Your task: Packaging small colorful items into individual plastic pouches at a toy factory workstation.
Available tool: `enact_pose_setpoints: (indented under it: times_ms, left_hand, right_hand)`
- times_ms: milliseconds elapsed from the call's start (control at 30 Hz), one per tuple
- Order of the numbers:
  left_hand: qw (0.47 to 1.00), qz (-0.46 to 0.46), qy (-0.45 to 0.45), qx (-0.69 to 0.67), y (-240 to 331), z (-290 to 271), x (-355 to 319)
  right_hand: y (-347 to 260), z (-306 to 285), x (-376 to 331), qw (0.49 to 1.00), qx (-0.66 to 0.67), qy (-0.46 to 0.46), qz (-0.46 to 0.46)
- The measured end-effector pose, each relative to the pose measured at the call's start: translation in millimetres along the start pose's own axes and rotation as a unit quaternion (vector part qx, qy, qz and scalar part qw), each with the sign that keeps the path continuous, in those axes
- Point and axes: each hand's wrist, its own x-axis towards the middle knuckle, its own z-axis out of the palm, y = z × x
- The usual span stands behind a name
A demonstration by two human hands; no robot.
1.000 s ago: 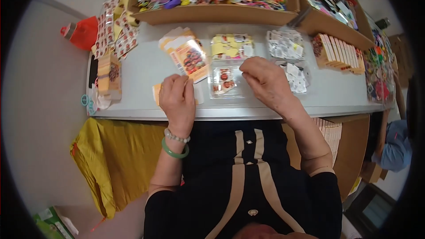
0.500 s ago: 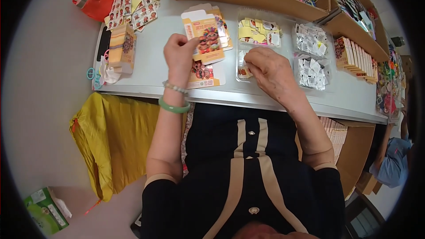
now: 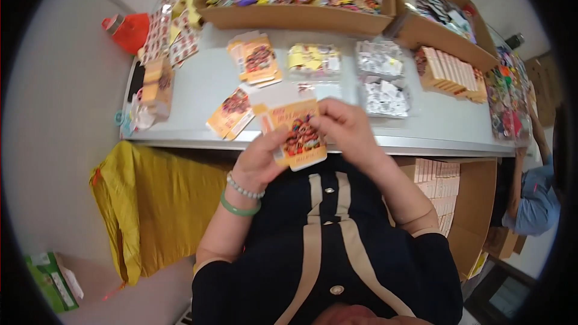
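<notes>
A flat orange-and-white carton (image 3: 304, 141) printed with cartoon figures is held tilted over the table's front edge. My left hand (image 3: 260, 157), with a bead bracelet and a green bangle on the wrist, grips its left side, thumb on top. At the carton's right edge my right hand (image 3: 350, 129) pinches with thumb and fingers; whether a small piece is also between them is hidden. Just beyond, another flat carton (image 3: 232, 113) lies on the table (image 3: 195, 99), left of a small stack of the same cartons (image 3: 256, 60). A clear tray (image 3: 328, 90) is partly covered by my right hand.
Clear trays hold yellow slips (image 3: 313, 59) and white sachets (image 3: 385, 96). Behind stands a cardboard box of colourful trinkets (image 3: 295, 17). Filled cartons line up at the right (image 3: 448, 75) and left (image 3: 158, 90). A yellow cloth (image 3: 162, 198) hangs front left. Another person's blue sleeve (image 3: 536, 198) shows far right.
My left hand has lifted a carton from the pile and brought it nearer to me. My right hand has left the small tray and now meets the carton. The view has shifted.
</notes>
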Motion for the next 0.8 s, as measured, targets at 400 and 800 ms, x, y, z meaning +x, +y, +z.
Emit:
enact_pose_setpoints:
  times_ms: [400, 800]
  left_hand:
    - [0.978, -0.147, 0.049, 0.141, -38, 7, -4]
    - [0.986, -0.102, -0.124, 0.053, -56, -14, 17]
  right_hand:
    - [27, -17, -44, 0.939, -0.208, 0.055, -0.269]
    - [29, -53, -45, 0.99, -0.044, -0.017, -0.136]
